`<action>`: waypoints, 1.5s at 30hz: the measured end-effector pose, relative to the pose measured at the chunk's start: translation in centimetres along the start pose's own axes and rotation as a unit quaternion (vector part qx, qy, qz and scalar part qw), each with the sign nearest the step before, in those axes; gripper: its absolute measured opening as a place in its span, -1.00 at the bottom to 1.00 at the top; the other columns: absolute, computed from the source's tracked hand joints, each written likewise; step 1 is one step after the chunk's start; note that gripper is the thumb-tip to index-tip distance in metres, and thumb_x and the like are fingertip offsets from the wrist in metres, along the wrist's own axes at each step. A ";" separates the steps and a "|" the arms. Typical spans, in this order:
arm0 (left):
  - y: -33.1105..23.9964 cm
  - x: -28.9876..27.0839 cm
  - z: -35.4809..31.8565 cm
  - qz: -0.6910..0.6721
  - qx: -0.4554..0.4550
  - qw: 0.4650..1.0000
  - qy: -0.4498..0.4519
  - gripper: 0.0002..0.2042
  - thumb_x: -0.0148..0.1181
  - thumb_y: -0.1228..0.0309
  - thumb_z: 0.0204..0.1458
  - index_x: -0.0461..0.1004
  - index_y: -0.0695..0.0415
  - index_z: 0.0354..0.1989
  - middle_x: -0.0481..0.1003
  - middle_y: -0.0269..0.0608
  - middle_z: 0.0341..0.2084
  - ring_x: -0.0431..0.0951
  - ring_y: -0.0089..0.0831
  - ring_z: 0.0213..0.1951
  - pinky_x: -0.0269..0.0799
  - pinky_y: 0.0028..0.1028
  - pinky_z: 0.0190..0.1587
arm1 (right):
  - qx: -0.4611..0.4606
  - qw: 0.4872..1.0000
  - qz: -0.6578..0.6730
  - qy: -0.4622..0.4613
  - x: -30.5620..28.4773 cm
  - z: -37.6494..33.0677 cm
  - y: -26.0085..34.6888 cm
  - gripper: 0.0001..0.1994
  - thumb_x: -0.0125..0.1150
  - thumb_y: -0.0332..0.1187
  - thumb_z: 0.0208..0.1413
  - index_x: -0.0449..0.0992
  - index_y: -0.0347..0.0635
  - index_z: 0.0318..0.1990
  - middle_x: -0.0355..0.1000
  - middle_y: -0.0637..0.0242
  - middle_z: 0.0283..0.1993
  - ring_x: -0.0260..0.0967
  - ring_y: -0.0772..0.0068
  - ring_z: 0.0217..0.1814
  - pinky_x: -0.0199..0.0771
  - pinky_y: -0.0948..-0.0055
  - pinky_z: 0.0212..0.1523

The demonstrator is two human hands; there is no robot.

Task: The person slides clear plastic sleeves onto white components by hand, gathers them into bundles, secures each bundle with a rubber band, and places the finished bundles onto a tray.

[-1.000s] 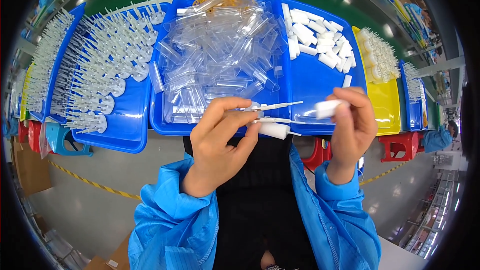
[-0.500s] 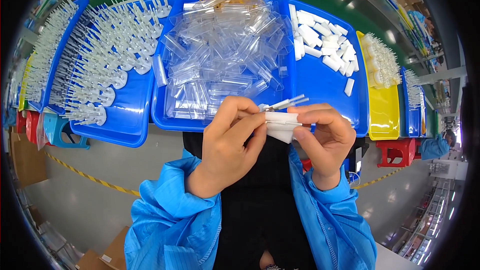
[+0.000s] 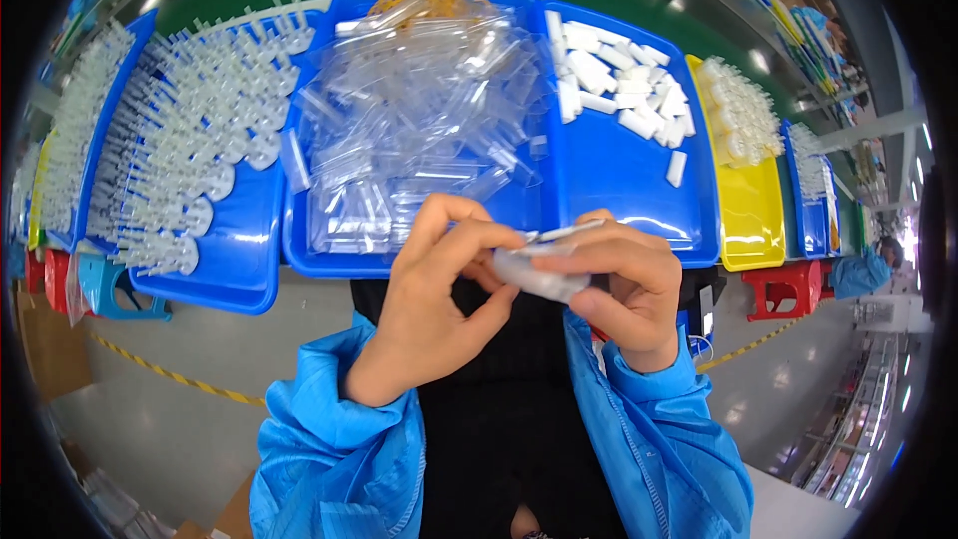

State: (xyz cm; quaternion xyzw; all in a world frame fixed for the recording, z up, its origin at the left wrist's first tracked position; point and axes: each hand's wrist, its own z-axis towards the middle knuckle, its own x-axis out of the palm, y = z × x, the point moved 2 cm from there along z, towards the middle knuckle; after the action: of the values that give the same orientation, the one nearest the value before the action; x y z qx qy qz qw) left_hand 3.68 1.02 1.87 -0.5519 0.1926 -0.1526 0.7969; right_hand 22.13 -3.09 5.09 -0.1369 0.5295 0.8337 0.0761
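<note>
My left hand (image 3: 439,294) and right hand (image 3: 631,284) meet just in front of the trays, fingers bent inward. Between them is a soft-looking white piece (image 3: 539,276), smeared by motion. The right thumb and fingers pinch its right side, while the left fingertips curl round its left end. Along its top edge runs a thin pale rod (image 3: 569,232). Beyond my hands, the blue middle tray (image 3: 299,258) carries a heap of clear plastic sleeves (image 3: 409,120). Small white blocks (image 3: 634,85) lie in the blue tray (image 3: 629,175) on the right.
Left, a blue tray (image 3: 244,265) bears many pale stick-like parts on round bases (image 3: 200,120). Yellow rubber bands (image 3: 429,2) lie behind the sleeves. A yellow tray (image 3: 753,230) with pale parts is farther right. Red stool (image 3: 783,294) and teal stool (image 3: 110,284) stand below.
The white piece has turned and tilted between my hands, and fewer rods show. My left fingers have spread a little. The whole view has shifted slightly, with the trays now farther left.
</note>
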 end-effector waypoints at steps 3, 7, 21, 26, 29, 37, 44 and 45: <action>1.1 0.1 0.0 -0.037 -0.050 0.998 0.017 -0.67 0.19 0.80 -0.25 0.44 0.25 -0.25 0.30 -0.14 -0.17 0.54 -0.45 -0.31 0.52 -0.57 -0.34 | -0.030 0.998 0.018 -0.048 -2.7 -0.7 -0.9 -0.82 0.24 -0.53 -0.03 0.60 -0.30 -0.22 0.55 0.09 -0.24 0.51 0.27 -0.20 0.43 0.41 -0.16; 0.7 0.3 0.1 -0.012 -0.032 0.999 0.007 -0.67 0.18 0.80 -0.23 0.44 0.25 -0.23 0.37 -0.08 -0.14 0.53 -0.43 -0.34 0.50 -0.55 -0.35 | 0.013 0.921 -0.325 -0.214 -9.2 -1.0 -4.0 -0.84 0.25 -0.49 -0.03 0.58 -0.30 -0.25 0.51 0.06 -0.23 0.50 0.16 -0.20 0.44 0.36 -0.16; 0.9 -0.2 0.8 0.021 -0.056 0.998 0.026 -0.88 0.11 0.66 0.02 0.50 0.31 -0.26 0.47 -0.07 -0.32 0.57 -0.35 -0.40 0.51 -0.50 -0.33 | 0.171 0.886 -0.355 -0.243 -9.5 -3.7 -6.8 -0.84 0.17 -0.59 -0.05 0.52 -0.30 -0.25 0.46 0.17 -0.37 0.44 0.38 -0.41 0.45 0.49 -0.32; 0.8 -0.5 0.8 0.039 -0.035 0.998 0.024 -0.87 0.26 0.63 -0.09 0.54 0.30 -0.32 0.49 -0.10 -0.36 0.59 -0.38 -0.40 0.55 -0.55 -0.36 | 0.103 0.970 -0.027 -0.220 -4.7 -3.3 -2.8 -0.82 0.14 -0.56 0.10 0.55 -0.37 -0.14 0.39 0.26 -0.14 0.38 0.58 -0.31 0.38 0.64 -0.23; 0.8 -0.4 0.7 0.029 -0.033 0.999 -0.003 -0.86 0.29 0.65 -0.13 0.56 0.29 -0.35 0.50 -0.11 -0.37 0.59 -0.39 -0.38 0.56 -0.55 -0.37 | 0.091 0.965 -0.003 -0.247 -3.2 -3.5 -1.3 -0.80 0.14 -0.52 0.13 0.49 -0.38 -0.09 0.41 0.22 -0.18 0.37 0.62 -0.28 0.37 0.67 -0.23; 0.0 0.8 0.3 0.075 0.034 0.992 -0.091 -0.84 0.29 0.69 -0.14 0.60 0.27 -0.33 0.51 -0.15 -0.31 0.57 -0.49 -0.35 0.53 -0.60 -0.33 | -0.002 0.959 -0.001 -0.285 0.5 -3.8 -0.9 -0.77 0.21 -0.72 -0.04 0.37 -0.30 -0.24 0.45 0.12 -0.27 0.45 0.41 -0.23 0.45 0.51 -0.13; 0.2 0.8 0.1 0.088 0.044 0.988 -0.120 -0.82 0.29 0.70 -0.13 0.60 0.26 -0.31 0.51 -0.15 -0.31 0.57 -0.51 -0.38 0.50 -0.63 -0.35 | -0.002 0.953 -0.040 -0.301 0.5 -3.6 -0.8 -0.77 0.24 -0.72 -0.07 0.39 -0.28 -0.27 0.47 0.12 -0.28 0.48 0.38 -0.22 0.45 0.50 -0.15; 0.3 0.8 0.1 0.087 0.044 0.988 -0.121 -0.82 0.29 0.70 -0.13 0.60 0.26 -0.31 0.51 -0.15 -0.31 0.57 -0.51 -0.38 0.50 -0.63 -0.35 | -0.005 0.955 -0.037 -0.295 0.8 -3.4 -0.9 -0.78 0.24 -0.72 -0.07 0.40 -0.28 -0.28 0.47 0.13 -0.29 0.48 0.39 -0.22 0.45 0.51 -0.15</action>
State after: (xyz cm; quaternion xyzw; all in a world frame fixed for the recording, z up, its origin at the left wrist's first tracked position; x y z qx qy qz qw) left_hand 4.49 0.84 1.51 -0.5120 0.1355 -0.0228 0.8479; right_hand 22.13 -5.78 2.73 0.0951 0.4740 0.8363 0.2587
